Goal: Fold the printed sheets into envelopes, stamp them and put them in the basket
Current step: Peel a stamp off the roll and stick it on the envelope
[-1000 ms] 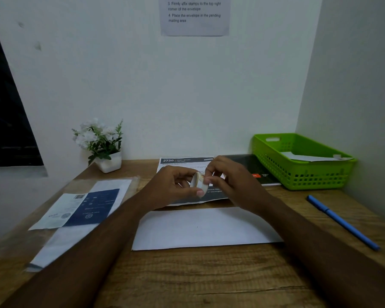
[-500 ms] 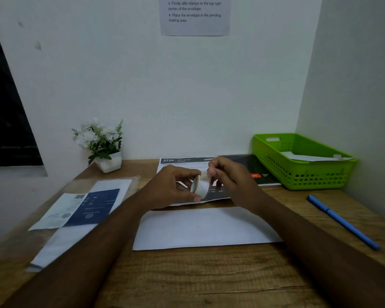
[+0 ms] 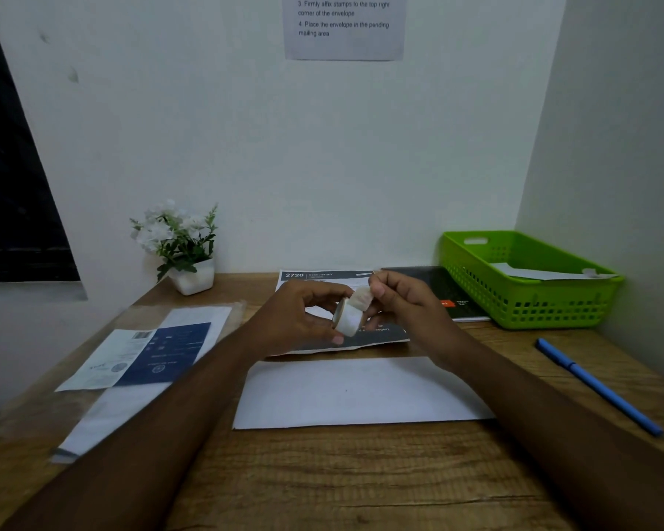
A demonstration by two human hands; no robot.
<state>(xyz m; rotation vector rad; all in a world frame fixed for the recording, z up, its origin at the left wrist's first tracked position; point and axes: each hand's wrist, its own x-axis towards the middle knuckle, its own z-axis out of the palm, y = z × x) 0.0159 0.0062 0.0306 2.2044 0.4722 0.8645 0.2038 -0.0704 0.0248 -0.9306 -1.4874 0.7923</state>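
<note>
Works at desk [image 3: 361, 484], envelope [image 3: 361, 392] flat at centre, basket [image 3: 533, 312] far right. Grips roll [image 3: 349, 320] in curled left hand [image 3: 296, 320]; pinches its peeled end [image 3: 363, 298] with right hand [image 3: 411, 300]. Probably sealing or stamping: next, tear off a piece and press it onto envelope.

Envelope [image 3: 361, 392] before printed sheet [image 3: 315, 277], basket [image 3: 529, 300] right, plant [image 3: 181, 247] left
</note>
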